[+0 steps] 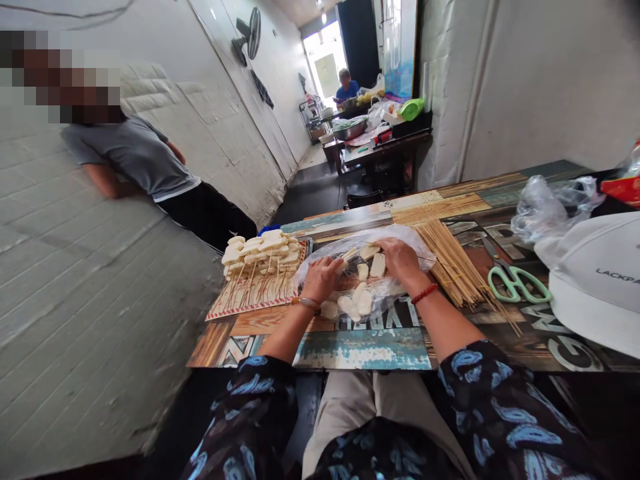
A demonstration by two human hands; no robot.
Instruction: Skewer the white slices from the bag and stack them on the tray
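Note:
My left hand (323, 278) is closed on a few pale flat food slices (349, 254), seen edge-on at its fingertips. The fingers of my right hand (399, 259) are closed at the edge of another pale slice (370, 252). Both hands are over a clear plastic bag (400, 235) spread on the table. Several loose slices (356, 303) lie on the bag between and below my hands. Left of them, a tray (235, 308) with a red-striped edge bears a pile of skewered slices (265, 250), their sticks pointing toward me.
Bundled wooden skewers (450, 267) lie right of the bag, beside green-handled scissors (517, 283). A white cap (597, 280) and a crumpled plastic bag (545, 207) are farther right. One person (145, 157) leans by the left wall; another (349, 88) sits at the back.

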